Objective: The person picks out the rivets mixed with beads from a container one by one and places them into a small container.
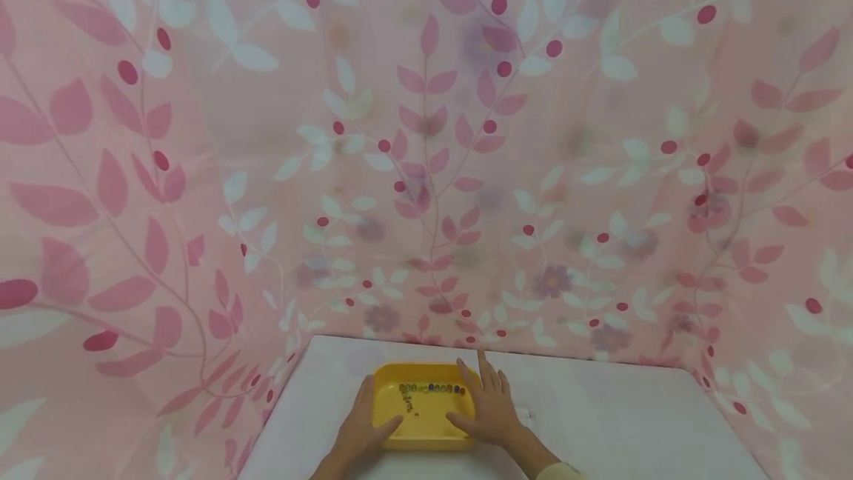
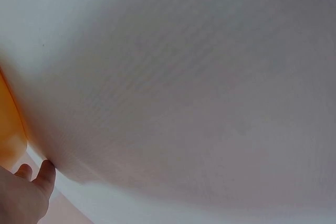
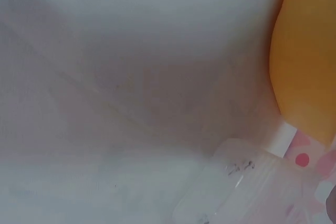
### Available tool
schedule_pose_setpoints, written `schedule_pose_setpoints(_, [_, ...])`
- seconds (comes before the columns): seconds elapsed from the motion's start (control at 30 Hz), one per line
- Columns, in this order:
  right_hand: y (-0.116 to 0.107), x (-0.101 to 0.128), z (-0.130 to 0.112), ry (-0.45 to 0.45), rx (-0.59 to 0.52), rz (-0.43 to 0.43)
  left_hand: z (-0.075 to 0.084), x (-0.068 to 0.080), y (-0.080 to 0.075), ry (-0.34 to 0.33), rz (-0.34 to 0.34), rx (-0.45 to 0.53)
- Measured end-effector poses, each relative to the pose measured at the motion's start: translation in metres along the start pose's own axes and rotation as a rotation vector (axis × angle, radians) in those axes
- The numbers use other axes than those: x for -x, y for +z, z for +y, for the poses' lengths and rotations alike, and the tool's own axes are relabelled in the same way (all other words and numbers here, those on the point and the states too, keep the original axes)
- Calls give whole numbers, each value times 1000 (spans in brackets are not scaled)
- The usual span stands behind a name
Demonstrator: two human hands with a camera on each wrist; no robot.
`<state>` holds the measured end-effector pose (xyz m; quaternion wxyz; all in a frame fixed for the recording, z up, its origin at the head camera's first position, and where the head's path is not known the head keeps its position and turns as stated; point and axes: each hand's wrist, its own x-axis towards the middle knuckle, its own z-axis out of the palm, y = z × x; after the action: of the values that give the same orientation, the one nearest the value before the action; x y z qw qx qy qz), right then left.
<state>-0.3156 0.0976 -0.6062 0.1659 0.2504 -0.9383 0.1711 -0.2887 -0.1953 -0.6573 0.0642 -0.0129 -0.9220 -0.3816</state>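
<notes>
My left hand [image 1: 360, 427] and right hand [image 1: 489, 407], fingers nearly straight, rest flat on either side of one yellow tray [image 1: 426, 432] on the white table [image 1: 613, 413], holding one row of small beads [image 1: 432, 389].

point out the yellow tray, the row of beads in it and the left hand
yellow tray [image 1: 426, 432], head view, bare floor near its front rim
row of beads [image 1: 432, 389], head view, middle of the row
left hand [image 1: 360, 424], head view, back of the hand
</notes>
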Motion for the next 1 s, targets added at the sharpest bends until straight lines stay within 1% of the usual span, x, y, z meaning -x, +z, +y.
schedule_pose_setpoints(0.1, [4, 1, -1, -20, 10, 24, 2, 1, -1, 1, -2, 1])
schedule_pose_setpoints(0.27, [9, -2, -4, -58, 63, 75, 3, 1, -1, 11, 10, 13])
schedule_pose_setpoints(0.4, [15, -3, -8, -30, 60, 42, 2, 0, 0, 24, 15, -5])
schedule_pose_setpoints(0.57, [20, -6, -11, 17, 52, -26, 0, 0, 1, 30, 19, -14])
schedule_pose_setpoints(0.67, [22, -8, -14, 16, 65, -29, 1, 0, 0, 42, 27, -14])
schedule_pose_setpoints(0.83, [23, -10, -22, -1, 83, 3, 2, 1, 0, 26, 29, 1])
schedule_pose_setpoints(1.0, [22, -12, -25, 24, 68, -25, 2, 2, -1, 32, 24, -3])
